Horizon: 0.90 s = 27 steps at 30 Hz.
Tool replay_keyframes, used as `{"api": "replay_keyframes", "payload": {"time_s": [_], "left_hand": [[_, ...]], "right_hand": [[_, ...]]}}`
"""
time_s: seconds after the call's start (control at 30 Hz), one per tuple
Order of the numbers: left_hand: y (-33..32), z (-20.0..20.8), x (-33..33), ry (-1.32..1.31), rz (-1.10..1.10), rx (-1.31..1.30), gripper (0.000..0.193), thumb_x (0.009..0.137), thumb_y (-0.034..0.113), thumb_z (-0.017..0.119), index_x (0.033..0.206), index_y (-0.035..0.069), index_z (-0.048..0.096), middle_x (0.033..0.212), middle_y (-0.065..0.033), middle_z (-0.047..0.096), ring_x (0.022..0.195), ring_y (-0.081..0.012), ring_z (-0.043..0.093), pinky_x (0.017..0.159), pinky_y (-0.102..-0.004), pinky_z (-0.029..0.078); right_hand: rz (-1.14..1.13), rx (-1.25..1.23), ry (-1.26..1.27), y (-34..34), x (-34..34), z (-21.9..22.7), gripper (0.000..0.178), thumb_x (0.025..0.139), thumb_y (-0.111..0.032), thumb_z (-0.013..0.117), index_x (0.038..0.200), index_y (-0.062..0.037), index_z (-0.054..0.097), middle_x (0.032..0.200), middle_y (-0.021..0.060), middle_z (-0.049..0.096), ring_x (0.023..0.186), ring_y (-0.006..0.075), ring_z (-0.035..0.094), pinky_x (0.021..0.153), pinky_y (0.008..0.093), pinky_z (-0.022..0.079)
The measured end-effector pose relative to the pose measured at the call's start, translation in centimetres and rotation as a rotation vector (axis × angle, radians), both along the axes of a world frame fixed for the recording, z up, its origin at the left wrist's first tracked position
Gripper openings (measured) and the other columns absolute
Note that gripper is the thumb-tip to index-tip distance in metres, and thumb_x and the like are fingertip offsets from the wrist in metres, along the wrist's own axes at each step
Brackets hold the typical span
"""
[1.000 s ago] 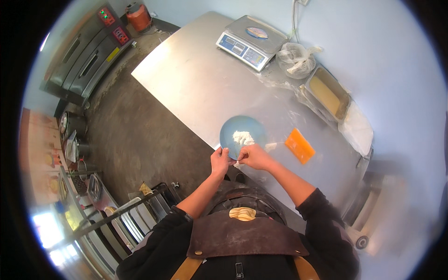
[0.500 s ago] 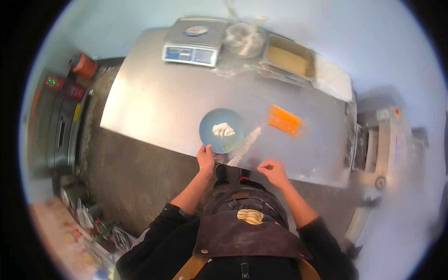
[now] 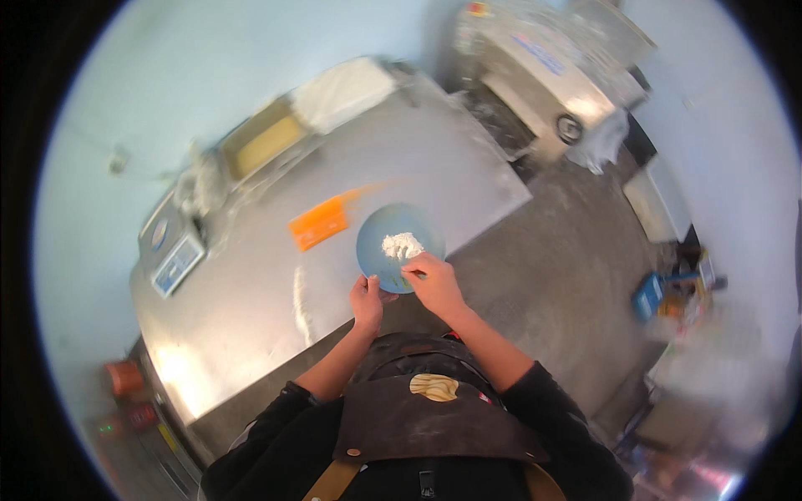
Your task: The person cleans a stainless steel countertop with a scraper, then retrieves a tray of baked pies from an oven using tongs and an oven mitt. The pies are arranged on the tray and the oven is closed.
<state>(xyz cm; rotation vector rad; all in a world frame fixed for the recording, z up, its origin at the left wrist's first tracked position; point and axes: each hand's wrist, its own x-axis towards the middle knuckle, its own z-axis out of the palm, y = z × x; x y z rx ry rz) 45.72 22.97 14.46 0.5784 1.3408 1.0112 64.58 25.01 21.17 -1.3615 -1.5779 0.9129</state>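
My left hand point(image 3: 367, 303) grips the near rim of a round blue plate point(image 3: 380, 230), thumb on top and fingers underneath. A small heap of white flour-like powder point(image 3: 402, 245) lies on the plate, with a few yellow-green marks beside it. Over the plate's near right part is my right hand point(image 3: 436, 284), its fingertips pinched together just below the powder. Whatever those fingers may hold is too small to make out. Left of the plate, an orange dough scraper point(image 3: 320, 224) lies on the steel table point(image 3: 251, 292), blurred by motion.
A streak of white powder point(image 3: 300, 305) runs across the table. Along its far side stand a digital scale point(image 3: 175, 260), a clear plastic bag point(image 3: 200, 188) and a metal tray point(image 3: 242, 159) with yellowish contents. Beyond the right end is a large machine point(image 3: 543, 83). A white bin point(image 3: 657, 200) stands farther right.
My view and body have turned right, so the table now lies to the left. The plate stayed in my left hand. My right hand came from the table's edge to over the plate.
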Motion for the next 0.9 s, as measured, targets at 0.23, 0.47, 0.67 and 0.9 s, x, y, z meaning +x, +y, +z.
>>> {"api": "replay_keyframes", "payload": {"time_s": [0.23,0.47,0.67,0.9], "left_hand": [[2.5,0.3,25.4,-0.123,-0.324,-0.021,0.033,0.115,0.024,0.051,0.136,-0.001,0.059,0.121,-0.0147,0.072,0.102,-0.0263,0.077,0.085,-0.0436,0.069],[6.2,0.2,49.3,-0.219,-0.620,-0.058,0.029,0.115,0.024,0.052,0.132,0.002,0.060,0.120,-0.0117,0.072,0.100,-0.0241,0.075,0.081,-0.0414,0.067],[9.5,0.5,68.4,-0.208,-0.879,-0.040,0.025,0.115,0.021,0.052,0.127,0.002,0.063,0.116,-0.0103,0.072,0.096,-0.0219,0.074,0.081,-0.0406,0.067],[13.7,2.1,90.8,-0.311,-1.144,-0.117,0.028,0.114,0.018,0.051,0.135,0.001,0.059,0.123,-0.0129,0.071,0.104,-0.0258,0.075,0.088,-0.0436,0.067]], "right_hand": [[-0.125,0.066,-0.342,-1.6,23.9,-1.5,0.009,0.090,-0.006,0.066,0.095,-0.0020,0.073,0.101,0.0153,0.068,0.105,0.0377,0.066,0.094,0.0488,0.055],[-0.357,0.023,-0.584,-4.5,44.8,1.5,0.009,0.091,-0.010,0.069,0.095,-0.0031,0.074,0.101,0.0132,0.068,0.103,0.0350,0.065,0.094,0.0462,0.054],[-0.749,-0.040,-0.614,-5.4,59.3,1.9,0.007,0.088,-0.012,0.070,0.091,-0.0078,0.075,0.098,0.0100,0.067,0.103,0.0322,0.064,0.090,0.0447,0.053],[-1.256,-0.181,-0.577,-2.3,77.2,2.5,0.023,0.085,-0.014,0.080,0.108,-0.0094,0.079,0.113,0.0093,0.071,0.108,0.0335,0.063,0.093,0.0494,0.050]]}}
